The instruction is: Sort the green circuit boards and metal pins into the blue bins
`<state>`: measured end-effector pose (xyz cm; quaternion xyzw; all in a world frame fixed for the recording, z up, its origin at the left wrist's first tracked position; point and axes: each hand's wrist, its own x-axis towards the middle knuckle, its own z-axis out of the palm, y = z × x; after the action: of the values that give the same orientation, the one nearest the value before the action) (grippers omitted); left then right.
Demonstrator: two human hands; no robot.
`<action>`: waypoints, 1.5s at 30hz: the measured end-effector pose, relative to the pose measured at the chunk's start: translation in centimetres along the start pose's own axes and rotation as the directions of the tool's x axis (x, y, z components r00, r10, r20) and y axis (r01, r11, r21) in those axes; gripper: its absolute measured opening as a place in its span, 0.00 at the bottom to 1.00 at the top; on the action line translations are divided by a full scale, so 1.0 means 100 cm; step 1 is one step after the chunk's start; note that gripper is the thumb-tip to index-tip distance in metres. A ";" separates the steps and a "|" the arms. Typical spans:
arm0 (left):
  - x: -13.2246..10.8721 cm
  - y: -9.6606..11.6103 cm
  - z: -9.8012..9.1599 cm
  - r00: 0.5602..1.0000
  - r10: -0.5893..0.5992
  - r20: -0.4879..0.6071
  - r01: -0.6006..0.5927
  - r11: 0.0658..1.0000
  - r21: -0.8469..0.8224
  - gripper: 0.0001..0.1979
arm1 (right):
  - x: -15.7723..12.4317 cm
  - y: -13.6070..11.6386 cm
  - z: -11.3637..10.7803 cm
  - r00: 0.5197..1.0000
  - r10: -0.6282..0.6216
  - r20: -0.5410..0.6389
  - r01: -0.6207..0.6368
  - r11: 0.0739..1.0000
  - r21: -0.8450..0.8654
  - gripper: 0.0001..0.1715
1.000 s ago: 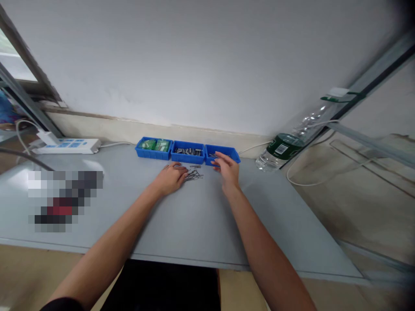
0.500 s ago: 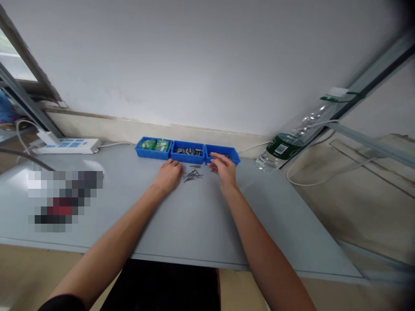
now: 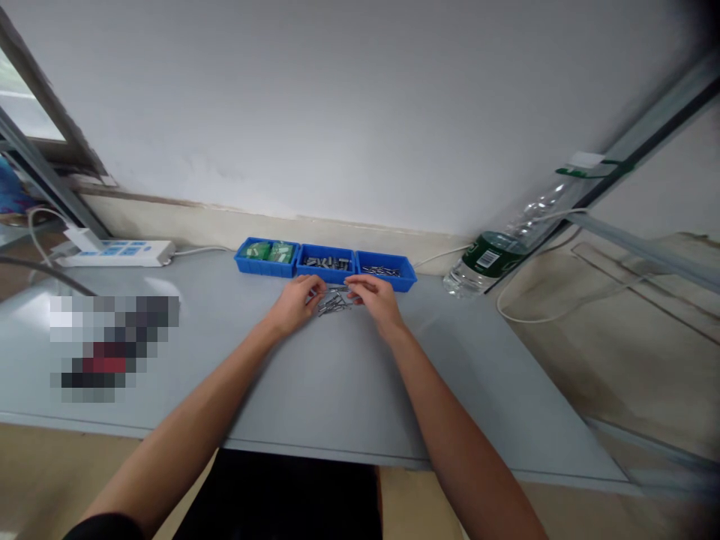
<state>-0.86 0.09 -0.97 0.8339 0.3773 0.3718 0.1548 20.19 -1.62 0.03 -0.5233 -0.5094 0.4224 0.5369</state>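
Note:
A small pile of thin metal pins or screws (image 3: 333, 304) lies on the grey table between my two hands. My left hand (image 3: 295, 304) rests at the pile's left side, fingers curled in toward the thumb; whatever they hold is too small to make out. From the right, my right hand (image 3: 378, 301) reaches to the pile's far edge with thumb and fingers pinched together, and its contents cannot be made out either. Just behind the hands, the right blue bin (image 3: 402, 284) holds similar thin metal pieces. Short metal cylinders fill the middle blue bin (image 3: 325, 275).
The left blue bin (image 3: 264, 268) contains green-and-white packets. A white power strip (image 3: 121, 253) sits at the back left, near a blurred-out dark and red object (image 3: 115, 349). At the back right, a clear plastic bottle (image 3: 489, 259) leans by the frame post.
My right hand has moved left from the right bin to the pile. My left hand has shifted slightly, its thumb now showing beside the curled fingers.

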 end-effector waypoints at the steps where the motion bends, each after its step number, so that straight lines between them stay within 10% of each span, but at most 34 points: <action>1: 0.001 0.002 -0.001 1.000 0.006 -0.024 -0.007 0.999 -0.038 0.03 | 0.000 0.001 0.001 1.000 -0.016 0.022 0.016 1.000 -0.017 0.14; 14: 0.002 0.006 -0.002 0.996 0.054 -0.066 -0.060 0.993 -0.098 0.02 | -0.007 -0.001 0.004 0.956 0.020 0.293 -0.060 0.990 0.126 0.18; 29: -0.004 -0.004 0.004 0.982 -0.009 0.188 -0.028 0.981 0.192 0.07 | 0.007 0.002 -0.010 0.967 0.067 -0.244 -0.018 0.980 0.200 0.29; 45: 0.000 -0.002 0.002 0.999 -0.022 -0.029 0.022 1.000 -0.007 0.02 | -0.003 -0.003 -0.001 0.999 -0.001 0.035 0.000 1.000 0.021 0.15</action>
<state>-0.84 0.27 -1.15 0.8238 0.3873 0.3834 0.1564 20.28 -1.93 0.33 -0.5102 -0.5144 0.4366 0.5335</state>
